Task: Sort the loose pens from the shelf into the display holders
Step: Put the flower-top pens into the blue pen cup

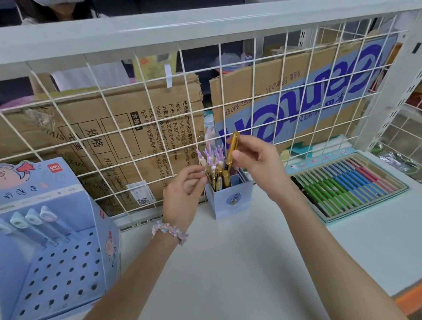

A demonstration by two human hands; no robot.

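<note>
Right hand [255,166] pinches a gold pen [231,152] tilted over the small blue holder [230,198] at the back of the shelf [235,268], left hand [184,188] loosely curled against the pens [214,170] already inside; best to part those, then lower it upright.

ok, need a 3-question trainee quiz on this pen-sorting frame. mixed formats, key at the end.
1. True or false: the right hand pinches a gold pen over the small blue holder.
2. The flat tray of coloured pens lies where? A) right of the holder B) left of it C) behind the wire grid
3. Fill in: the left hand touches the pens with ____ toppers.

Key: 1 true; 2 A; 3 purple.
</note>
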